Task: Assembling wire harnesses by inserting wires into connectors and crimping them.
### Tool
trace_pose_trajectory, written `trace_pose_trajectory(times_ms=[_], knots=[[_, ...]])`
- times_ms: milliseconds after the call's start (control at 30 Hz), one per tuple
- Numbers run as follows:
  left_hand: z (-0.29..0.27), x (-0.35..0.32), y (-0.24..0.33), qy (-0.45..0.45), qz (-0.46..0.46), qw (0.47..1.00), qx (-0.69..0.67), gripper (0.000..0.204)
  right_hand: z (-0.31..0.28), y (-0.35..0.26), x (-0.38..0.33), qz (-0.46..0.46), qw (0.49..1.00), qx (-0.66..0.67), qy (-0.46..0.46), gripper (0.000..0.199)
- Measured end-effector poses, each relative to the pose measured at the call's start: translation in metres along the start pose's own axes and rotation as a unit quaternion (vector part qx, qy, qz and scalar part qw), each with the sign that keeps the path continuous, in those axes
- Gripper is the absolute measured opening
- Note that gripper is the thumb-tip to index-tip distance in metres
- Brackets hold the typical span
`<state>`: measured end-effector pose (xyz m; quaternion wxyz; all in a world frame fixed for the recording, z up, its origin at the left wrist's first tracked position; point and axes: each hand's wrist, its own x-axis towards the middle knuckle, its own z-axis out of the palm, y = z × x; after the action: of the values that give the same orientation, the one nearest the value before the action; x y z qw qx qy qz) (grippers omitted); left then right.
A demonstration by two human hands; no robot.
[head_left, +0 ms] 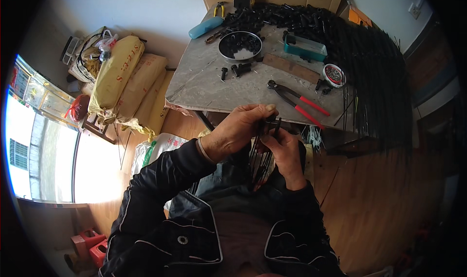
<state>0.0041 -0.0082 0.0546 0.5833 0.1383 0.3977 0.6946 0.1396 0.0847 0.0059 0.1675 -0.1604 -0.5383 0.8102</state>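
Just off the table's front edge, over my lap, my left hand (238, 131) is closed with thumb and fingers on a small dark part (268, 123). Beside it my right hand (284, 153) pinches a thin black rod, whose upper end shows between the hands. More thin black rods (258, 165) hang below the hands toward my lap; what holds their lower ends is hidden. Pincers (296, 102) with red handles lie on the table ahead of my right hand. Several short black cylindrical pieces (239, 70) lie farther off.
On the grey table (199, 85) stand a round pan (240, 58) of black parts, a teal tray (304, 49) and a white cup (333, 75) of small bits. Black pieces (301, 17) heap behind. Long black rods (379, 82) overhang the right edge. Full sacks (116, 72) stand left.
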Motion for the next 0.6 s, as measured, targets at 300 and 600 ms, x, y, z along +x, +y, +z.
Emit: trace_pose_trajectory(times_ms=[300, 600], knots=[[-0.0033, 0.0032, -0.0032, -0.031, 0.017, 0.999, -0.008, 0.02, 0.0003, -0.0013, -0.0008, 0.004, 1.0, -0.001, 0.011, 0.012], [0.0038, 0.0007, 0.0028, 0.015, 0.098, 0.984, 0.147, 0.015, 0.0023, -0.0017, -0.0027, 0.003, 1.0, 0.008, 0.026, 0.011]])
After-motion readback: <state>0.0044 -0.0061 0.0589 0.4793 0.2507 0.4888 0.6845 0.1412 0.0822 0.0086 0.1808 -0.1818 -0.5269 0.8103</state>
